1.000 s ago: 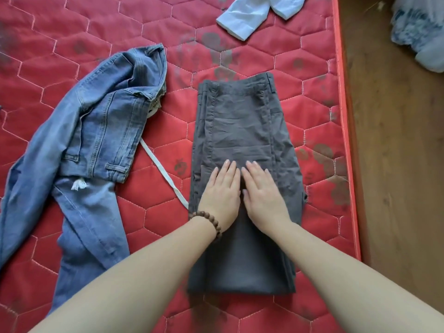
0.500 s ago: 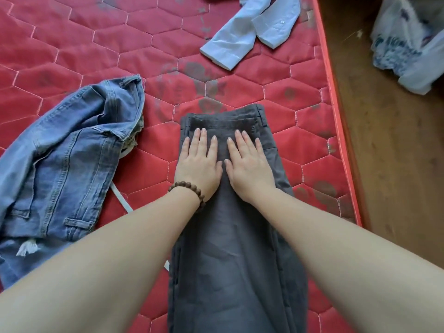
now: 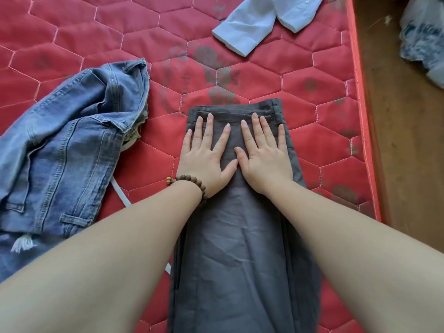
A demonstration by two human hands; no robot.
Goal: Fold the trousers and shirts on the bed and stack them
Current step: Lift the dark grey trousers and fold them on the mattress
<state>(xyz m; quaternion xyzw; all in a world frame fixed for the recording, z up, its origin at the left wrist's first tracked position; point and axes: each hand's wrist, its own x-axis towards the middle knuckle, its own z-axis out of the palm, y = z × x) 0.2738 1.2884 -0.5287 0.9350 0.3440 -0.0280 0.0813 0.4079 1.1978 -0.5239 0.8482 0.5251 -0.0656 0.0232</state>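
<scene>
Grey trousers (image 3: 242, 236) folded lengthwise on bed (image 3: 72, 32). Left hand (image 3: 206, 155), right hand (image 3: 264, 157) flat, fingers spread, pressing near waistband. Soft, light, probably non-slip; grab waistband corners.

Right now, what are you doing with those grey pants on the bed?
A person is flattening the grey trousers on the red quilted mattress. The left hand and the right hand lie side by side with straight, spread fingers, pressing near the waistband end. The trousers are folded lengthwise into a long strip. Left of them lie crumpled blue jeans, not yet folded, and a light blue shirt waits at the far end of the bed.
</scene>
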